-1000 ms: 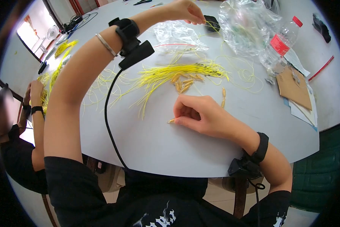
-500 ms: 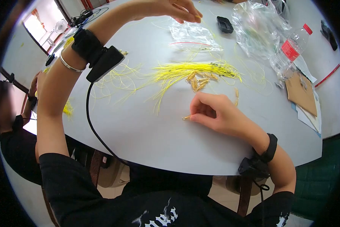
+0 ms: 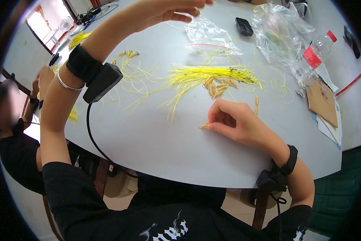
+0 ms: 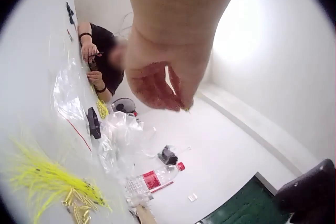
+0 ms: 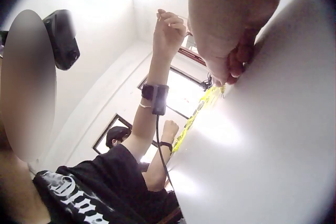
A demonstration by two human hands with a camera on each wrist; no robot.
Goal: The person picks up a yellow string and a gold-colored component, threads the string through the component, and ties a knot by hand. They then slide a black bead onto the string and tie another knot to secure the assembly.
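My right hand point(image 3: 236, 121) rests low over the table, thumb and forefinger pinching a small gold coiled piece point(image 3: 204, 126) whose end sticks out to the left. Raised at the top edge of the head view, my left hand point(image 3: 164, 14) is partly cut off; in the left wrist view its fingers point(image 4: 152, 87) are curled, with a tiny yellowish bit at the tips, seemingly a thin yellow line. Beyond the right hand lie a bundle of yellow lines point(image 3: 212, 74) and a pile of gold coiled pieces point(image 3: 217, 87). Another gold piece point(image 3: 256, 105) lies just behind the right hand.
Clear plastic bags point(image 3: 275, 34), a small black tray point(image 3: 244, 27) and a bottle with a red label point(image 3: 312, 57) stand towards the back right. Cardboard point(image 3: 321, 102) lies at the right edge. Another person point(image 3: 17, 160) sits at the left.
My left hand has moved up and left, partly out of the head view. The right hand keeps its pinch on the gold piece. The head view has shifted, showing the table contents farther right.
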